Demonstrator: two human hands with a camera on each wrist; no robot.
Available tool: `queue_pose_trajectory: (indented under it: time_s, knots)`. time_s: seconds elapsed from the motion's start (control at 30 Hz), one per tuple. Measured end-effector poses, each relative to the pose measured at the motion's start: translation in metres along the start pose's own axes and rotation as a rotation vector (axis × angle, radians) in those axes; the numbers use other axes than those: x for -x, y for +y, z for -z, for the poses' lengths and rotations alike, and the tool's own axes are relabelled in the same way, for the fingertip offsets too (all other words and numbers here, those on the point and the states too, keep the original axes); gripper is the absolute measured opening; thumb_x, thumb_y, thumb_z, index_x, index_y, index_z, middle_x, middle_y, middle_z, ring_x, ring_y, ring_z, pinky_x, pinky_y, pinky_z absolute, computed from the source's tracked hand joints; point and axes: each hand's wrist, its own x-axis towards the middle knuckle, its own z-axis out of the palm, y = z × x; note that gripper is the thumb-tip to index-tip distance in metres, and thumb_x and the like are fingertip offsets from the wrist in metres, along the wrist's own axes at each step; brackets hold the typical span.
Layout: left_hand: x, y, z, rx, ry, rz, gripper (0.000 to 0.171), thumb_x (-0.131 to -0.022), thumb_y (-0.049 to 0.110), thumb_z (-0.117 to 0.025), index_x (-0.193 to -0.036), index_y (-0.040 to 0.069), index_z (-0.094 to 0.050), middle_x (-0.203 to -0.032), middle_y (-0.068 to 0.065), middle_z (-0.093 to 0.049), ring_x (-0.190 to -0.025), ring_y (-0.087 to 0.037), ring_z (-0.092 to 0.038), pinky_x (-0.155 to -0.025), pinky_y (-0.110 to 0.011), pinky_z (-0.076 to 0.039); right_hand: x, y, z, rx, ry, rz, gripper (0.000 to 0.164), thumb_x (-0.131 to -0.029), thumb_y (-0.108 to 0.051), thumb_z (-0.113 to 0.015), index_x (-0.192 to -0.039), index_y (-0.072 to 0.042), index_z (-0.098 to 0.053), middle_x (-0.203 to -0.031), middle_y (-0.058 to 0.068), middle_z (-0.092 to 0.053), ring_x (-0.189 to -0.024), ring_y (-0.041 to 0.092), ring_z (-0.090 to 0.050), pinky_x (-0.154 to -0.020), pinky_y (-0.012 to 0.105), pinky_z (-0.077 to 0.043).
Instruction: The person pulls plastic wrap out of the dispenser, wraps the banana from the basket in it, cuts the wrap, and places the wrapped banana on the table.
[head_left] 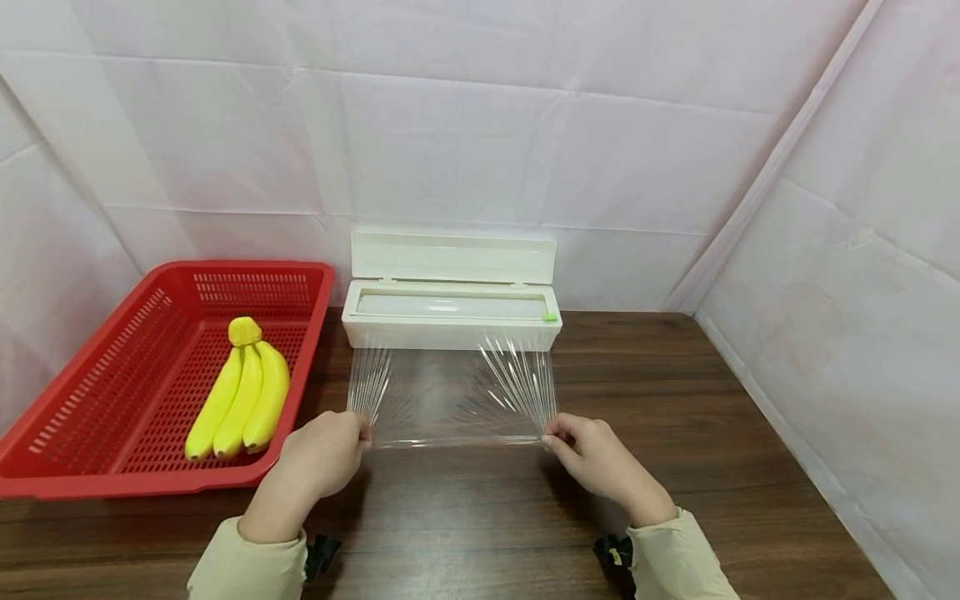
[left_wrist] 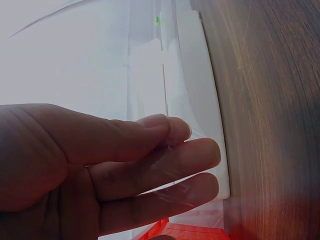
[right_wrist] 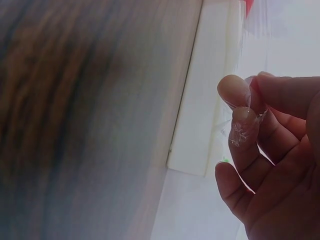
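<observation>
A sheet of clear plastic wrap (head_left: pixel 435 400) stretches from the white wrap dispenser (head_left: pixel 450 336) toward me, creased along both sides. Its near left corner is pinched by my left hand (head_left: pixel 327 450); in the left wrist view, thumb and index finger of that hand (left_wrist: pixel 125 155) meet on the film. My right hand (head_left: pixel 597 458) pinches the near right corner, and in the right wrist view bits of film cling to its fingertips (right_wrist: pixel 241 132). The dispenser's lid (head_left: pixel 453 258) stands raised, showing the pale roll (head_left: pixel 450 306) inside. A small green slider (head_left: pixel 550 317) sits at its right end.
To the left stands a red plastic basket (head_left: pixel 97 487) holding a bunch of yellow bananas (head_left: pixel 251 404); its right wall is close to my left hand. The brown wooden table (head_left: pixel 465 533) ends at white sheeting (head_left: pixel 450 150) behind and on the right.
</observation>
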Motion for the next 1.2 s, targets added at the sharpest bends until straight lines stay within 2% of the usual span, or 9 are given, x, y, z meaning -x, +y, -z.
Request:
queue_pose_trajectory:
  time_s: [0.23,0.77,1.2]
  knots:
    - [-0.0002,0.0004,0.0,0.013,-0.027,0.02,0.008,-0.086,0.01,-0.063,-0.078,0.01,-0.066,-0.063,-0.001,-0.051,-0.059,-0.015,-0.046,-0.051,-0.028,-0.036,0.0003,0.0,0.0006,0.011,-0.036,0.027,0.006,-0.091,-0.016,-0.061,-0.087,-0.014,-0.066,-0.073,-0.006,-0.062,-0.061,0.0,-0.045,-0.059,0.02,-0.041]
    - [0.0005,0.0002,0.0,-0.019,-0.05,0.013,0.009,-0.085,0.012,-0.065,-0.076,0.013,-0.065,-0.064,0.001,-0.054,-0.06,-0.014,-0.048,-0.051,-0.028,-0.039,0.0022,-0.0026,0.0052,0.01,-0.106,0.018,0.007,-0.091,-0.017,-0.061,-0.087,-0.014,-0.066,-0.071,-0.006,-0.06,-0.059,-0.001,-0.043,-0.056,0.019,-0.039]
    - [0.0006,-0.0005,-0.001,-0.027,-0.07,0.02,0.009,-0.084,0.013,-0.066,-0.076,0.014,-0.065,-0.066,0.0,-0.057,-0.061,-0.014,-0.049,-0.052,-0.03,-0.041,0.0029,-0.0018,0.005,-0.002,-0.125,0.03,0.008,-0.091,-0.017,-0.062,-0.085,-0.014,-0.067,-0.071,-0.007,-0.062,-0.06,-0.003,-0.045,-0.057,0.019,-0.041]
